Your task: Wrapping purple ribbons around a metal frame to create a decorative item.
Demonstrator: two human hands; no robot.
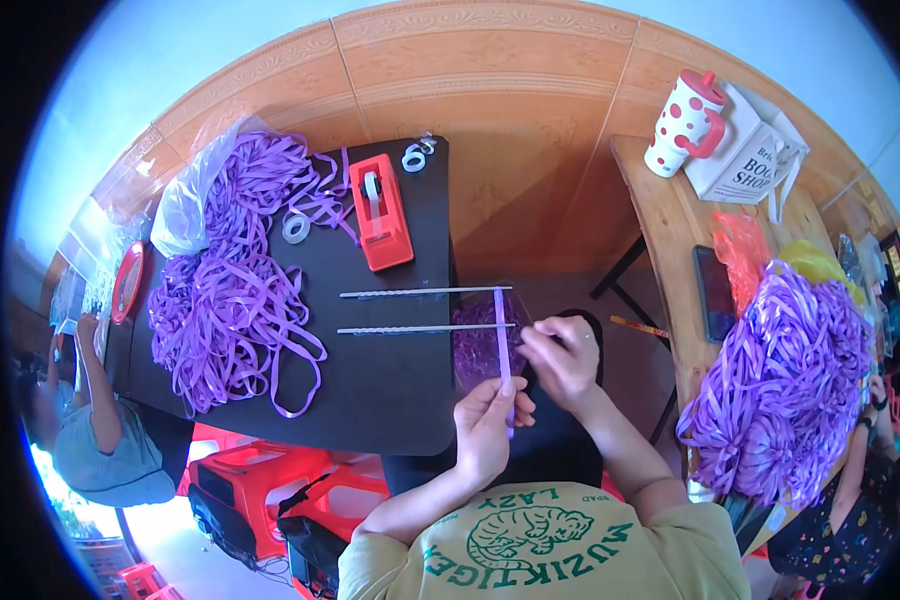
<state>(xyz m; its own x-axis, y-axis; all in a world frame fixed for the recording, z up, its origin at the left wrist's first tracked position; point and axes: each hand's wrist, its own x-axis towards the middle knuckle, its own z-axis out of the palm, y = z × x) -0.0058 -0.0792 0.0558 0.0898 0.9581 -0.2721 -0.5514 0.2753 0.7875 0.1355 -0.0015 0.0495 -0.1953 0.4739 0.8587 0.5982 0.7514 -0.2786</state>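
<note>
at the left, a loose heap of purple ribbon [230, 340] spreads over the dark table [390, 400], so plenty looks unworked. beyond it sits a red tape dispenser [383, 245]. two thin metal rods [410, 292] jut past the table's right edge, and one purple strip [502, 340] crosses them near their tips; i'd judge this piece barely begun. the left hand [483, 430] pinches the strip's lower part. the right hand [568, 360] is just beside it, fingers curled; i can't tell if they grip anything. farther right, a big purple bundle [780, 380] lies on the wooden table [665, 220], finished or waiting, i can't say.
</note>
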